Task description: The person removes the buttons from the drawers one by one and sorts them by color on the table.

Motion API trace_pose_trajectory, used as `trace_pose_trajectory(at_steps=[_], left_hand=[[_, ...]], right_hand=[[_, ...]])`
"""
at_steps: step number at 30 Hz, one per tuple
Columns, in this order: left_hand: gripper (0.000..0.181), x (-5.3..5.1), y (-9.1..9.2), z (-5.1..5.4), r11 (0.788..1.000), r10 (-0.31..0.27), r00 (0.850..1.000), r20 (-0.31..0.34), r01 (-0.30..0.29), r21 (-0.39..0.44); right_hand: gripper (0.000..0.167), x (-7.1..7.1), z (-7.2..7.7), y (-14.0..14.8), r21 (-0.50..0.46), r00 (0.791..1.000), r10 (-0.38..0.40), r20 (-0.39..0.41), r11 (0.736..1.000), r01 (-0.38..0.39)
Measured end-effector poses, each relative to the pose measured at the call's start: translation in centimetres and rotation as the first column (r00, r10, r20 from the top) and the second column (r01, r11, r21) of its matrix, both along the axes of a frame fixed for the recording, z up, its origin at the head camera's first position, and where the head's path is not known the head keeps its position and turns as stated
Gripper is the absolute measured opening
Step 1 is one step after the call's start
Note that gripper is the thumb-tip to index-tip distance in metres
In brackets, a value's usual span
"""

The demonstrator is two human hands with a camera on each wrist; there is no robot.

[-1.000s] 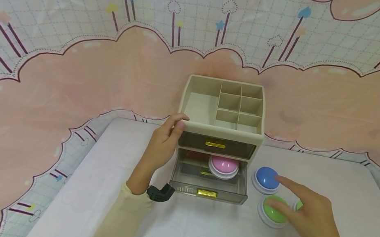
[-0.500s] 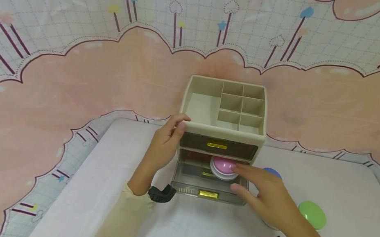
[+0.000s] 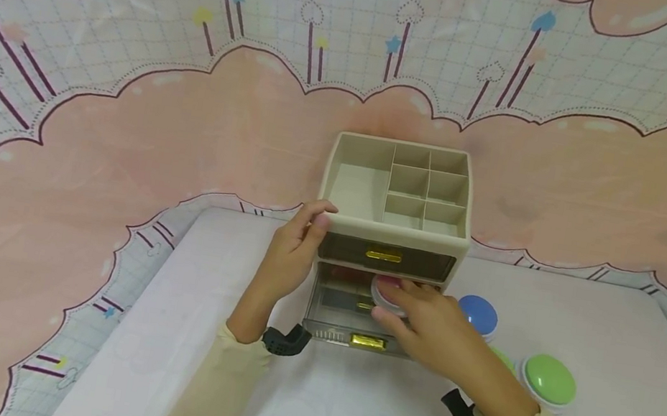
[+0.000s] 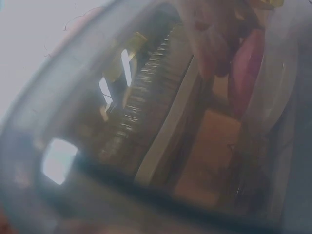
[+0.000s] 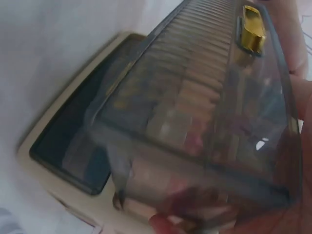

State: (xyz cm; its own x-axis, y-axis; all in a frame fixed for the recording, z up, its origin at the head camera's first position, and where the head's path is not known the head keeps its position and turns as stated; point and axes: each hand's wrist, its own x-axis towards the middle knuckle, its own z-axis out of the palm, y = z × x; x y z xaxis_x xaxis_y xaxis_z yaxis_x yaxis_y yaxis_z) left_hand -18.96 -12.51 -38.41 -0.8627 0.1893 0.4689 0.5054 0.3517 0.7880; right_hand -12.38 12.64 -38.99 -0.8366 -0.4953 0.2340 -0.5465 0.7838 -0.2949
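A cream desk organizer stands at the table's back edge, its lower smoky drawer pulled out. A pink-domed buzzer button with a white base sits inside that drawer. My left hand grips the organizer's left front corner, fingers over the top rim, thumb at the front. My right hand reaches into the drawer and holds the pink button, thumb low on its near side and fingers over the dome, partly hiding it. Through the clear drawer wall, the left wrist view shows fingertips against the pink dome.
Right of the drawer stand a blue buzzer button and a green one. Another green button is mostly hidden behind the right forearm. The organizer's upper drawer is closed. A patterned cloth hangs behind the white table.
From above the blue and green buttons, my right hand has moved left into the open drawer, onto the pink button. The left hand stays at the organizer's corner.
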Motion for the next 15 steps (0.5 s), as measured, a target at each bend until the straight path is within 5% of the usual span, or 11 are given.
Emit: trace_pose_trajectory(at_steps=[7, 15], left_hand=[[0.025, -0.05, 0.10, 0.03, 1.000, 0.000, 1.000, 0.006, 0.000, -0.004], [0.026, 0.02, 0.03, 0.17, 1.000, 0.003, 1.000, -0.004, -0.003, -0.002]], right_hand=[[0.050, -0.28, -0.11, -0.97, 0.086, 0.993, -0.082, 0.090, 0.994, 0.074], [0.046, -0.57, -0.59, -0.56, -0.108, 0.999, -0.029, 0.025, 0.994, 0.031]])
